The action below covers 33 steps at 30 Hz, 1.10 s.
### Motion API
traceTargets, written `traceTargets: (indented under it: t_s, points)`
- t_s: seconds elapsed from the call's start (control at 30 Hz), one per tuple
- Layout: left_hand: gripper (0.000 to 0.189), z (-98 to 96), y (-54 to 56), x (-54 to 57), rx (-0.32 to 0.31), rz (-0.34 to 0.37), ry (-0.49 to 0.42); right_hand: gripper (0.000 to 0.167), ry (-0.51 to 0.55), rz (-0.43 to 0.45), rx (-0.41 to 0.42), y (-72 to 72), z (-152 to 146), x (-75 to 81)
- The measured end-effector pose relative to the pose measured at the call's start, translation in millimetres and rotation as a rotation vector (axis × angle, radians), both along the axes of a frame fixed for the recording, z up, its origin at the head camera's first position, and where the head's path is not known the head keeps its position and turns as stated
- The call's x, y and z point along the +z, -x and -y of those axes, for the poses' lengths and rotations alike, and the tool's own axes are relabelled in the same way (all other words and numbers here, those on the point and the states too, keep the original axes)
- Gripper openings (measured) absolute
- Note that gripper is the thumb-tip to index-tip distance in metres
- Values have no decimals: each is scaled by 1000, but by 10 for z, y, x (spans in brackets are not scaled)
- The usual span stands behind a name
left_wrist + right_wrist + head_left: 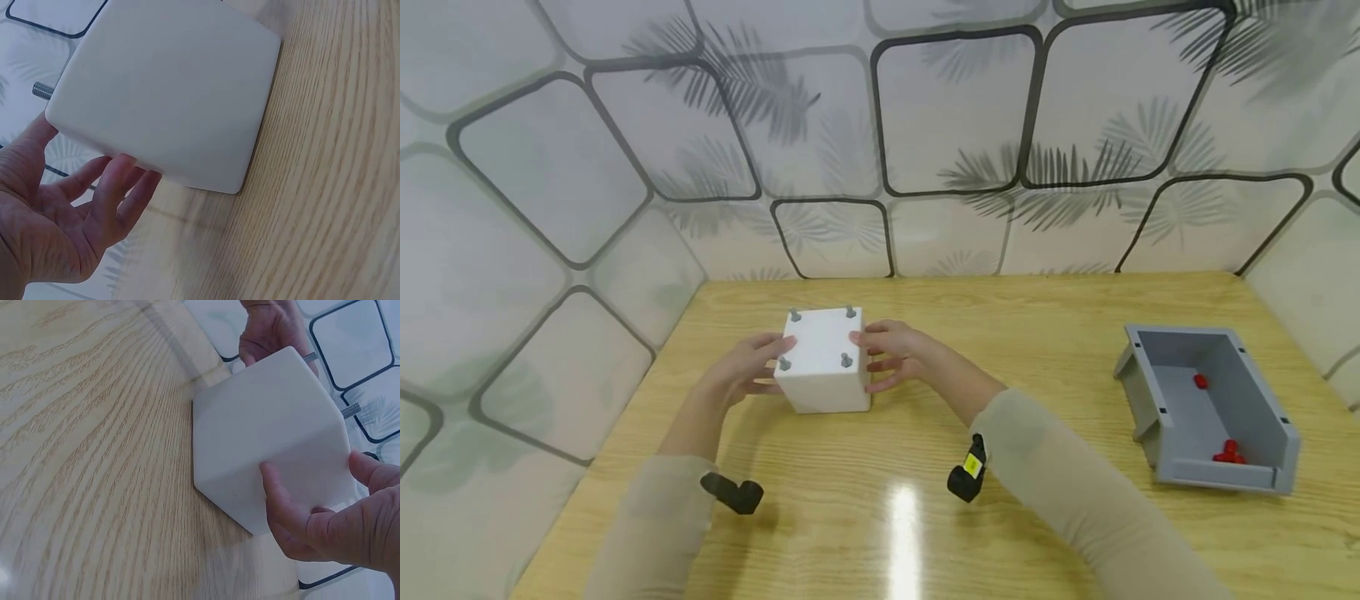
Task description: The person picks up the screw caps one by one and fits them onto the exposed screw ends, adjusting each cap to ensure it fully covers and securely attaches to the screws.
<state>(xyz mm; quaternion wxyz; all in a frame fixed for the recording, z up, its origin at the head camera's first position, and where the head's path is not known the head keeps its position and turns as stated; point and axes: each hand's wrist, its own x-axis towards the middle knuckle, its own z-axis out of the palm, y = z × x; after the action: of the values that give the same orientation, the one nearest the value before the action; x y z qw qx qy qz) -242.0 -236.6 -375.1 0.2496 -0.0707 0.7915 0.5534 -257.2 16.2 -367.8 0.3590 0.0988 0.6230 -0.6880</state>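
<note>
A white block [820,343] with rounded edges sits on the wooden table, left of the middle in the head view. Threaded grey bolts [846,360] stick up near the corners of its top. My left hand [747,365] holds the block's left side, with the thumb at the top edge and the fingers against the side face. From the opposite side my right hand [901,352] holds it the same way, fingers spread down the right face. The left wrist view shows the left fingertips [150,178] pressed to the side of the block.
A grey open bin [1217,475] stands at the right of the wooden table [1000,333]. Inside it lie a small red piece [1200,381] and a red knob-like part [1229,452]. Patterned curtains [955,117] rise behind the table and along its left side.
</note>
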Motion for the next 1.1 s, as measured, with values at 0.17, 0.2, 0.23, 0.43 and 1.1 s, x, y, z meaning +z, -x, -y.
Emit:
traceTargets:
  t_s: [0.17,0.2,0.23,0.43,1.1]
  points:
    - [81,-56,-10,-15,-8,-4,-8,54,1,5,-12,-11,-67,-12]
    - [81,-67,-14,-16,-7,-5,-6,55,0,5,-12,-13,-79,-15]
    - [81,-77,-17,-17,-8,-5,-5,55,1,6,-13,-13,-89,-18]
    - [81,-138,-35,-1,-32,-25,13,54,-6,-2,-25,-27,-147,-36]
    - [68,-292,-88,-21,-38,-19,-16,58,3,4,-18,-141,-313,-18]
